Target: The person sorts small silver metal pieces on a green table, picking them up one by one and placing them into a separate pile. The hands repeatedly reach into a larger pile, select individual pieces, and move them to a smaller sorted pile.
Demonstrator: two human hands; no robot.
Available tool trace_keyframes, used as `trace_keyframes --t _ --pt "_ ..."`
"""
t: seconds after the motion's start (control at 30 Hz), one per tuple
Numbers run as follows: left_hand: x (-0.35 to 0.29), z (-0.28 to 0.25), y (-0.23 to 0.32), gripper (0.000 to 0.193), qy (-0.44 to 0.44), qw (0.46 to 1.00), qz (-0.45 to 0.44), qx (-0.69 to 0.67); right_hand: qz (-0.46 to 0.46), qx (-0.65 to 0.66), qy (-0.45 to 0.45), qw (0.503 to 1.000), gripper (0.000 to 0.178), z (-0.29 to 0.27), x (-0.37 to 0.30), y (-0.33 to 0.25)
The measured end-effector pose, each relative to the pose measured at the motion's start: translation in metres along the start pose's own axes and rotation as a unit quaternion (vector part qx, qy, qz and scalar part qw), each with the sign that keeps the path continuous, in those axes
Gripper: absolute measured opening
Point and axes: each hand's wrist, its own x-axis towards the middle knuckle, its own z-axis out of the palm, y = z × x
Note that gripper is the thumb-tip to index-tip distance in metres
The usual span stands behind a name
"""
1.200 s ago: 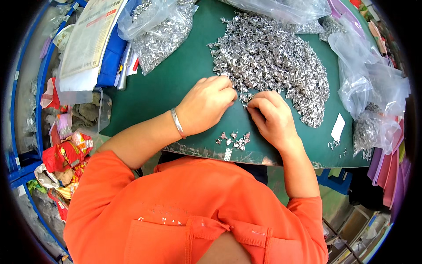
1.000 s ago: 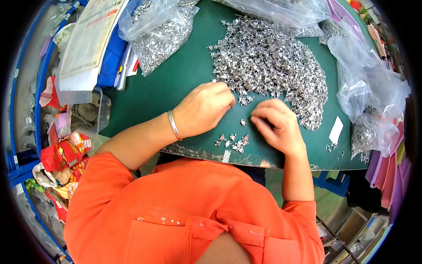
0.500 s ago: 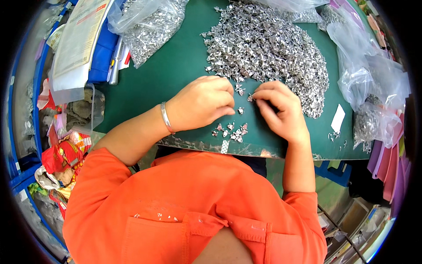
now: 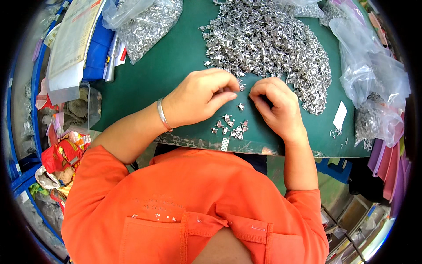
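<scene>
Silver metal is seen just beside the fingertips of the left hand (image 4: 198, 97): a piece (image 4: 241, 86), though whether it is gripped cannot be told, the thumb and index being held close together. The fingers of the right hand (image 4: 279, 105) are curled inward; a bit of metal was shown at their tips half a second ago and is no longer visible, so whether anything is pinched cannot be told. Between the hands, slightly bodyward of the fingertips, a lone piece (image 4: 241, 107) is left untouched. Farther bodyward, a new piece (image 4: 227, 118) is now seen beside the cluster (image 4: 238, 131), apparently enlarged by one. Beyond all the fingers, the pile (image 4: 268, 44) is spread.
</scene>
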Motion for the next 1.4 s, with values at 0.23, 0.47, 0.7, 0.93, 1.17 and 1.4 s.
trace_keyframes --t 0.23,0.47,0.7,0.93,1.17,1.4 --pt "0.008 0.006 -0.006 0.014 -0.014 0.922 -0.174 -0.346 0.077 0.225 0.093 0.967 0.012 0.012 0.0 -0.01" --pt "0.01 0.0 -0.017 0.011 0.095 0.903 -0.174 -0.381 -0.037 0.013 -0.047 0.998 0.018 0.006 -0.007 -0.012" --pt "0.007 0.012 -0.021 0.011 0.142 0.987 -0.033 -0.069 -0.022 0.079 -0.112 0.99 0.016 -0.007 -0.006 -0.017" --pt "0.008 0.022 -0.021 0.012 0.09 0.988 0.082 0.098 -0.011 -0.047 0.002 0.999 0.016 0.013 0.005 -0.002" --pt "0.007 0.014 -0.024 0.008 0.101 0.991 0.055 0.064 0.037 0.055 -0.081 0.994 0.018 -0.011 -0.007 -0.01" --pt "0.006 0.015 -0.028 0.01 0.082 0.989 0.098 0.069 0.038 0.134 -0.209 0.968 0.018 -0.016 0.0 -0.023"
